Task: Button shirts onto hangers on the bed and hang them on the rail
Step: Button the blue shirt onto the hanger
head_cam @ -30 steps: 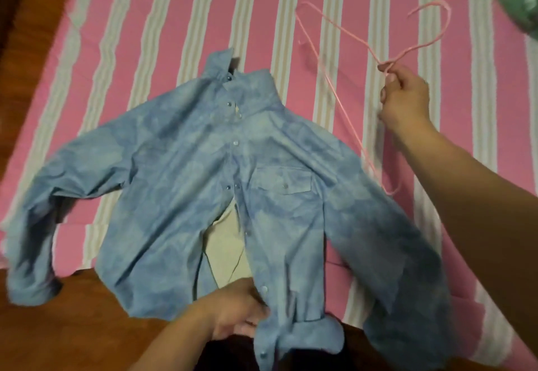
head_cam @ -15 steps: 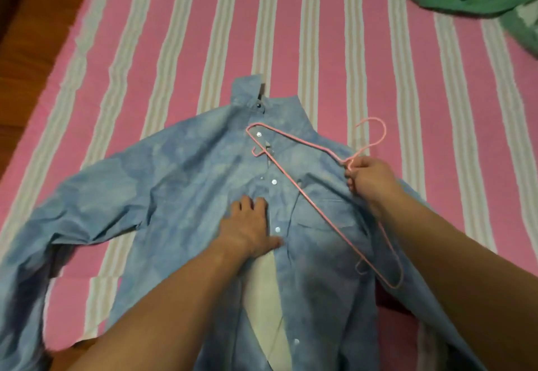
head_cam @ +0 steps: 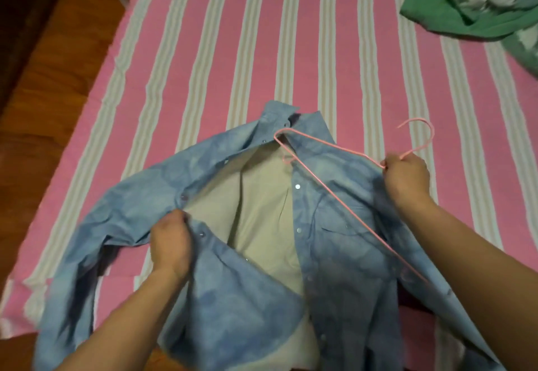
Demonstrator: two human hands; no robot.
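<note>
Early going: left hand (head_cam: 171, 242) pinches the shirt (head_cam: 343, 242) front open near the bed's (head_cam: 203, 50) front edge, right hand (head_cam: 407, 178) grips the hanger (head_cam: 334, 193) on top; buttoning and hanging remain.

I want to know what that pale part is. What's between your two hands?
In the head view, the blue denim shirt's opened front, showing its beige lining, lies between the left hand and right hand.
</note>
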